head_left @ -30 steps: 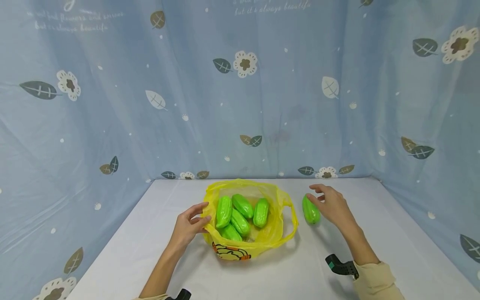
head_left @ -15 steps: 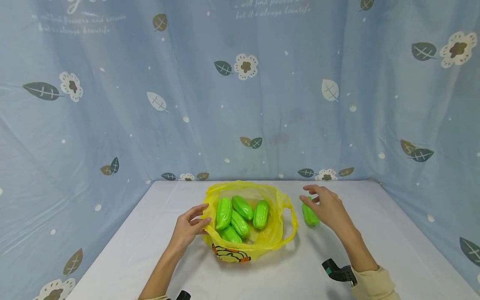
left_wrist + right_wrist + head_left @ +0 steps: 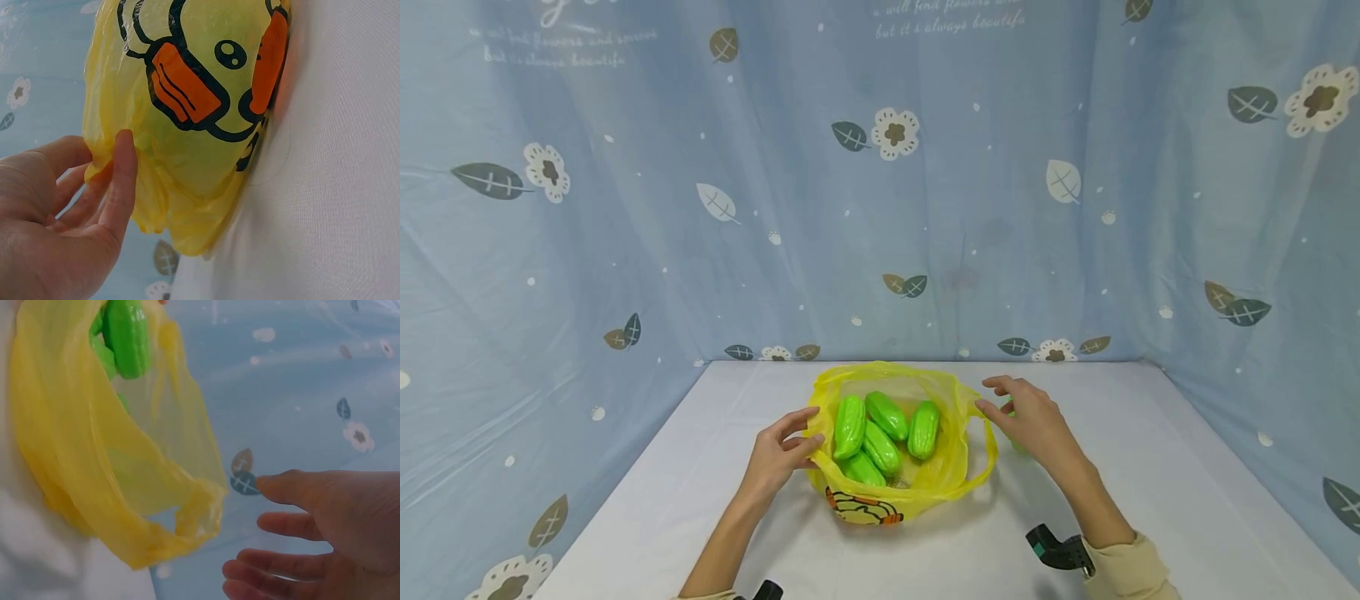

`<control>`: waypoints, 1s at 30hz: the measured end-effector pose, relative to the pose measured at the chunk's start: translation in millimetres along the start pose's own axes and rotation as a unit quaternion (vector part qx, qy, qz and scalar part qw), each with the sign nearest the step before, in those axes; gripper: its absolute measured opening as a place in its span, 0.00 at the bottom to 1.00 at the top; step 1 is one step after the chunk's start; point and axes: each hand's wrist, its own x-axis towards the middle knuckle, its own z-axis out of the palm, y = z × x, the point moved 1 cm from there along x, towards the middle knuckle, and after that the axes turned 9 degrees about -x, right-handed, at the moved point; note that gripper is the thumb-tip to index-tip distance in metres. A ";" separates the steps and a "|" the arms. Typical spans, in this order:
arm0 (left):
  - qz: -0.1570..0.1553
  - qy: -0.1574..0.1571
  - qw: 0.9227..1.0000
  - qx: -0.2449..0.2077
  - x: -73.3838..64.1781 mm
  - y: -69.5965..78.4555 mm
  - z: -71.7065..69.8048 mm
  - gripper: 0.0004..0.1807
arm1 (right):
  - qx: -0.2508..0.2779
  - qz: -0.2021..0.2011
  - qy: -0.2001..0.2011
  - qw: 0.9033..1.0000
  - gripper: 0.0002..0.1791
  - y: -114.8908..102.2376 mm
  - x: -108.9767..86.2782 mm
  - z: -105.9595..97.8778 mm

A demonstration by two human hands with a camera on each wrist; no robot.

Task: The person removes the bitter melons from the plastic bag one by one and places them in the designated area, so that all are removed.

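A yellow plastic bag (image 3: 917, 503) stands open-mouthed on the table, several shiny green cucumbers (image 3: 850, 427) lying inside. My left hand (image 3: 772, 454) pinches the bag's left rim; the left wrist view shows thumb and fingers (image 3: 125, 178) on the thin plastic beside a printed duck face (image 3: 215, 78). Near the right handle (image 3: 989, 458), my right hand (image 3: 1033, 419) hovers with fingers extended and nothing in them. In the right wrist view a gap separates that hand from the bag. Another green cucumber (image 3: 1018, 448) lies right of the bag, mostly hidden behind my right hand.
A white cloth (image 3: 925, 558) covers the table. Blue curtains (image 3: 812, 275) with leaves and flowers hang behind it and along both sides. Each wrist carries a black camera mount (image 3: 1060, 552).
My right hand has moved left from above the lone cucumber to beside the bag's right handle, now covering most of that cucumber. The left hand keeps its hold on the rim.
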 end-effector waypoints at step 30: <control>-0.001 -0.004 1.000 -0.008 3.1 -0.7 -1.7 0.26 | 0.024 -0.036 -0.022 0.999 0.21 -66.2 13.1 40.5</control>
